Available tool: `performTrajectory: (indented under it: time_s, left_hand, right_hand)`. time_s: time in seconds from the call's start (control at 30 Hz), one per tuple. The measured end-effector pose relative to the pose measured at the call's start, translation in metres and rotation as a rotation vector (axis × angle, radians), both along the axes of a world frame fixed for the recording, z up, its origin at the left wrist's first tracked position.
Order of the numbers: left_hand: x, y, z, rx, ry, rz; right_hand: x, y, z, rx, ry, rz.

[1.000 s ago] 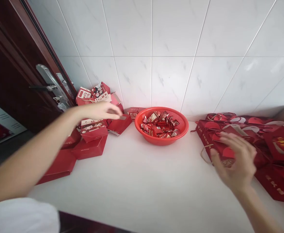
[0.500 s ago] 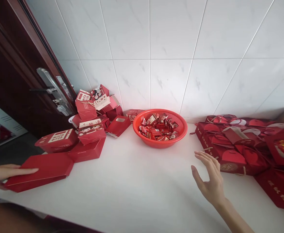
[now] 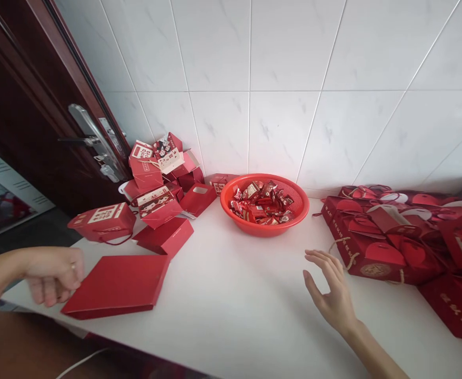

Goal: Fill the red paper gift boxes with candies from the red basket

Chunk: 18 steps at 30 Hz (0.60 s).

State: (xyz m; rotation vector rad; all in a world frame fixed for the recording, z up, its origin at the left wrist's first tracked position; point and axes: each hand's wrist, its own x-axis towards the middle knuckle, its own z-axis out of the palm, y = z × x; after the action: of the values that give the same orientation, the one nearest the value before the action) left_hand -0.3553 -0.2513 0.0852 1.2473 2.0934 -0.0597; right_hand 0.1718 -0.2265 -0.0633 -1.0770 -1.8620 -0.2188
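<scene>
A flattish red box (image 3: pixel 116 284) lies on the white table (image 3: pixel 231 310) near its left front edge. Beside the box's left edge is my left hand (image 3: pixel 57 273), its fingers curled downward; whether it still grips the box edge is hard to make out. My right hand (image 3: pixel 329 289) hovers over the table at the right, fingers apart and holding nothing. Nearest to it is a group of red gift boxes (image 3: pixel 377 258) with rope handles. A red plastic basket (image 3: pixel 264 229) with wrapped candies (image 3: pixel 260 205) stands between the hands, towards the wall.
Several red boxes (image 3: pixel 146 173) are heaped at the back left, against the wall. Another red box with a cream label (image 3: pixel 104 218) sits near the table's left side. A dark door with a metal handle (image 3: pixel 91 134) stands at the left.
The flattish box has moved right, farther onto the table. My left hand has gone from lying stretched on it to curled at its left edge. The view has shifted slightly.
</scene>
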Motion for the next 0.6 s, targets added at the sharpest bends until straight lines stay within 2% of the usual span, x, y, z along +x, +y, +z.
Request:
performTrajectory:
  time_s: [0.03,0.1,0.23,0.3,0.37,0.43,0.53,0.6]
  left_hand:
    - [0.004,0.011,0.002,-0.126,-0.009,-0.018]
    - [0.016,0.028,0.011,-0.168,-0.04,-0.061]
    - [0.064,0.044,0.032,0.041,-0.272,-0.235]
    - [0.097,0.048,0.033,0.147,-0.455,-0.329]
    - [0.131,0.051,0.022,0.203,-0.591,-0.324]
    - [0.163,0.051,0.004,0.217,-0.752,-0.351]
    - [0.203,0.045,-0.026,0.126,-1.036,-0.349]
    - [0.222,0.039,-0.039,0.052,-1.17,-0.354]
  right_hand:
    - [-0.001,0.0,-0.001,-0.012,0.001,0.009]
    - [-0.003,-0.001,-0.002,-0.035,0.006,0.031]
    - [-0.007,0.0,-0.006,-0.058,0.016,0.084]
    - [-0.013,-0.001,-0.006,-0.077,0.024,0.119]
    - [-0.023,-0.005,-0.003,-0.117,0.032,0.177]
    - [-0.037,-0.011,0.003,-0.177,0.031,0.263]
    - [-0.063,-0.016,0.017,-0.237,0.006,0.401]
    - [-0.08,-0.015,0.025,-0.226,-0.035,0.462]
